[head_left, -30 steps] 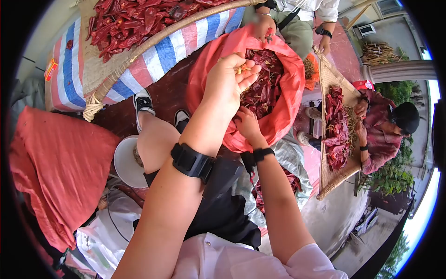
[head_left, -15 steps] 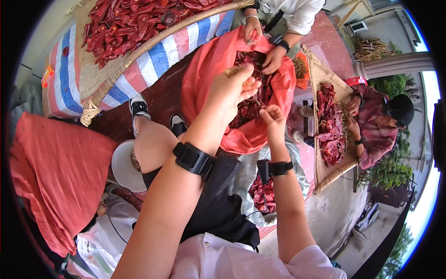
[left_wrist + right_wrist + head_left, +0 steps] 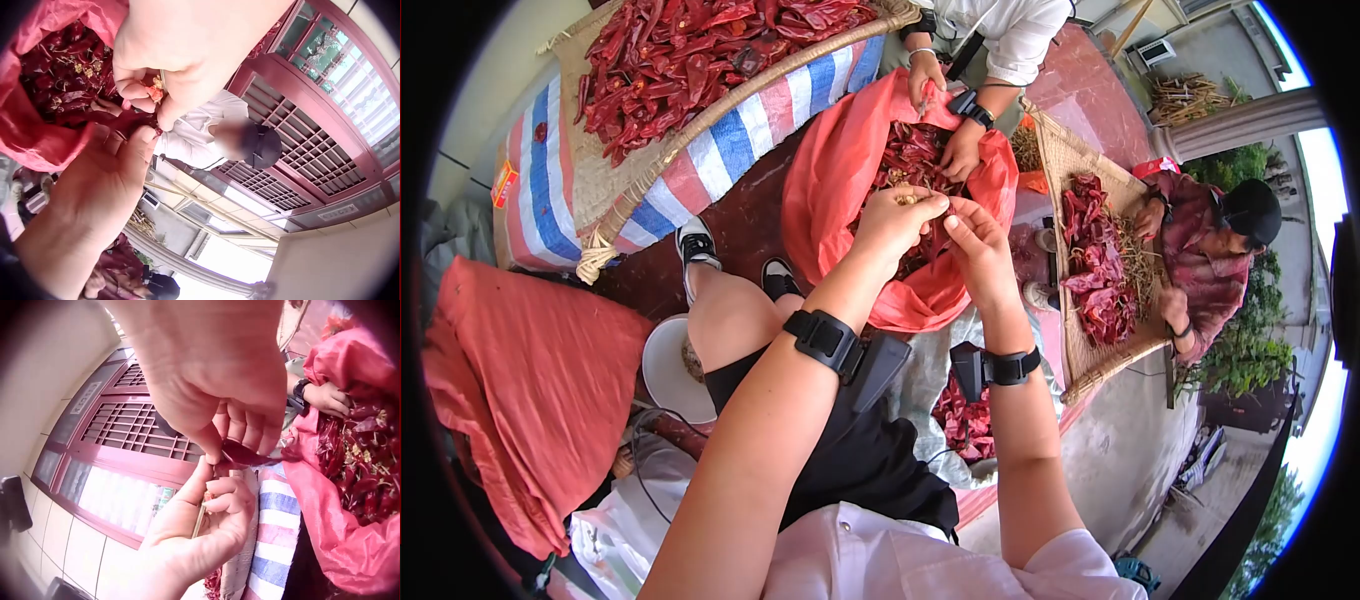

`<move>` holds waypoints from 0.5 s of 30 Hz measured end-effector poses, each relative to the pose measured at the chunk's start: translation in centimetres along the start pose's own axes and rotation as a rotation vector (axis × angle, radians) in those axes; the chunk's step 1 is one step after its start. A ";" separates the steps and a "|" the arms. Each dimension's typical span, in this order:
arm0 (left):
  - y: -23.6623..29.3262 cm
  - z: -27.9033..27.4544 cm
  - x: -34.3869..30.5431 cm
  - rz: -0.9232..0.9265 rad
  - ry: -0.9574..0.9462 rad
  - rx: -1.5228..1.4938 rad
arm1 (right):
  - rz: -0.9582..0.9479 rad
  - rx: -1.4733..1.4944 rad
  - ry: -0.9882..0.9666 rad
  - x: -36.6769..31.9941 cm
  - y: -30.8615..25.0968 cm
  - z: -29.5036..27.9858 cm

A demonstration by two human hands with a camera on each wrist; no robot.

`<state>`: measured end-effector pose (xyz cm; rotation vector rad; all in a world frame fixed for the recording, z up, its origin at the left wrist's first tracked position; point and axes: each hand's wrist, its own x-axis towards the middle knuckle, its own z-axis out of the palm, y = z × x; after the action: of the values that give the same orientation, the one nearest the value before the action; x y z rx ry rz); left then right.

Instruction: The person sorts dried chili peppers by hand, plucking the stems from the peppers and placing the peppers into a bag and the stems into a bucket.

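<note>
Pinching one dark red pepper (image 3: pixel 240 454), the left hand (image 3: pixel 888 222) and right hand (image 3: pixel 984 258) meet fingertip to fingertip. Little stem bits (image 3: pixel 155 92) sit in the left hand's curled fingers. Near both hands, a big red bag (image 3: pixel 822 180) holds more peppers (image 3: pixel 913 150). Past the right hand, another person's hand (image 3: pixel 962 154) touches them.

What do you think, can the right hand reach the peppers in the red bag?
Probably yes: the red bag gapes open close by, its peppers uncovered. The right hand pinches a pepper, though, so it might need freeing first.
</note>
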<state>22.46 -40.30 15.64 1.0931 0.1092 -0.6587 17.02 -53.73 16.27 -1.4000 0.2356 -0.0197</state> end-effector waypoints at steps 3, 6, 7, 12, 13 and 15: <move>0.4 0.2 -0.1 0.027 -0.005 0.035 | 0.158 -0.006 -0.082 -0.1 -0.7 0.1; 0.3 0.0 0.6 0.144 -0.039 0.160 | 0.218 0.082 -0.011 0.2 -1.4 0.6; 0.1 -0.1 0.8 0.255 -0.047 0.274 | 0.265 0.019 -0.048 0.4 -1.3 -0.3; 0.6 0.9 -0.1 0.763 0.132 0.679 | 0.307 0.016 -0.139 1.2 -1.1 -1.1; 1.1 1.2 -0.4 0.802 0.137 0.723 | 0.316 0.145 -0.153 1.3 -1.1 -0.7; 1.6 1.6 -0.7 0.840 0.151 0.739 | 0.325 0.274 -0.164 1.1 -1.2 0.3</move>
<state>22.39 -40.91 17.90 1.7350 -0.4836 0.1801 18.29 -53.81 17.36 -1.0719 0.3090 0.3196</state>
